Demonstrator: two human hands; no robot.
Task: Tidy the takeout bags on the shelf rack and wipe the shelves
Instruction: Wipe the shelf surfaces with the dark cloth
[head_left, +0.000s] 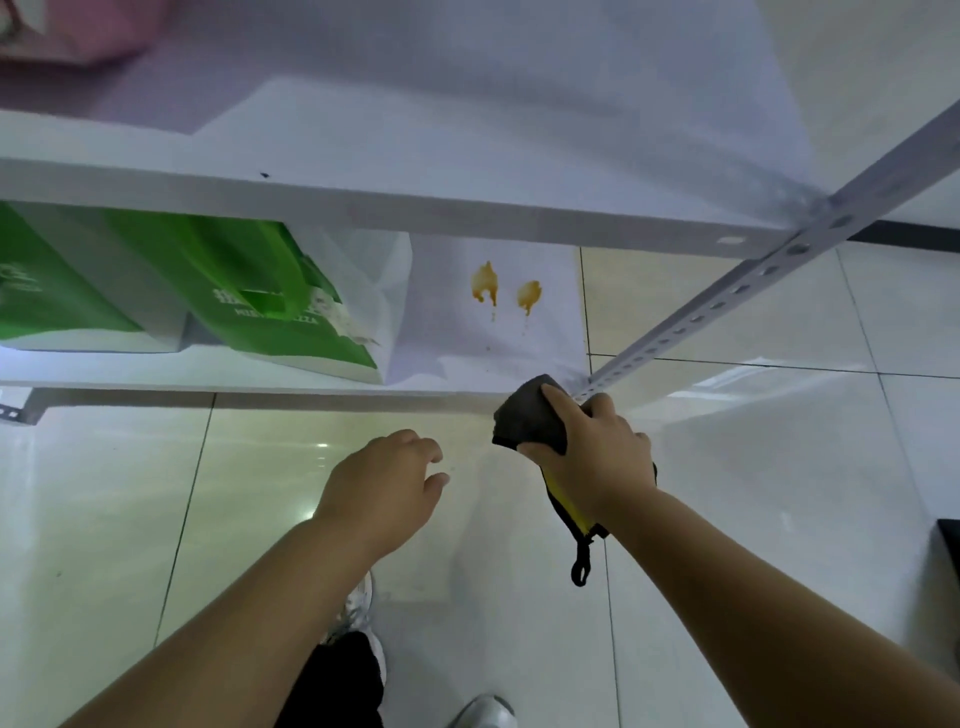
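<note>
**Right hand holds cloth at lower shelf corner; left hand free**

- Right hand (592, 447): arm stretched forward from lower right, back of hand up. Fingers clamped round a dark cloth (527, 415), index finger over the top, thumb on the near side. A yellow-and-black strap (574, 514) hangs under the wrist.
- The cloth is at the front right corner of the lower shelf (467, 369), just beside the perforated post (727, 296). Cannot tell if it touches the shelf.
- Left hand (384, 478): palm down over the floor tiles (156, 493), fingers loosely curled, slightly apart, holding nothing.
- Two orange-brown stains (483, 283) sit further back on the lower shelf, clear of the cloth.
- Green bag (249, 260) lies tipped on the lower shelf left of the stains, with a white plastic bag (387, 270) against its right side. Second green bag (47, 291) at the left edge.
- Pink bag (78, 31) on the upper shelf (415, 156), far left.
- Writing: white print on both green bags, blurred and partly covered, not readable.
</note>
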